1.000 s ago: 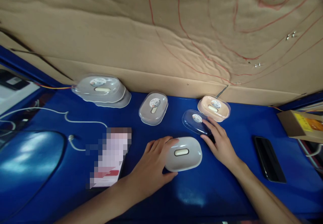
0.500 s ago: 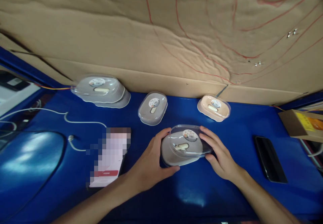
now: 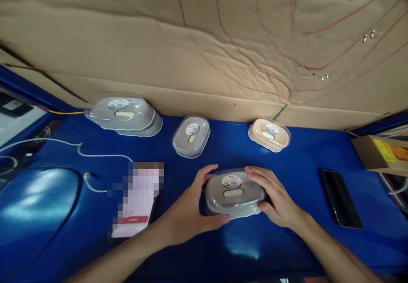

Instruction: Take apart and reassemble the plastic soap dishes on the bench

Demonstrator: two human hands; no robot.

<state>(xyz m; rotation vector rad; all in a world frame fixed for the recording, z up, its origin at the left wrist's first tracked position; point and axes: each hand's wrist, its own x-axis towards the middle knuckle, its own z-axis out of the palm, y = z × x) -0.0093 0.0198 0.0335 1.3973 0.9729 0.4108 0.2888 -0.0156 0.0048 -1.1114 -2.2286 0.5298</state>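
A: What stands behind the bench [image 3: 274, 249]?
B: A creased cardboard sheet [image 3: 134, 41] scrawled with red curved lines.
A: And the bench top?
B: Glossy blue, with a pale glare of light toward the near edge and far left.

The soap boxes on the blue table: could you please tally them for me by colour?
Grey soap boxes: 3, namely the one between the left hand and right hand at, one at, and the stack at, counted as one since its layers cannot be told apart.
Pink soap box: 1
Total: 4
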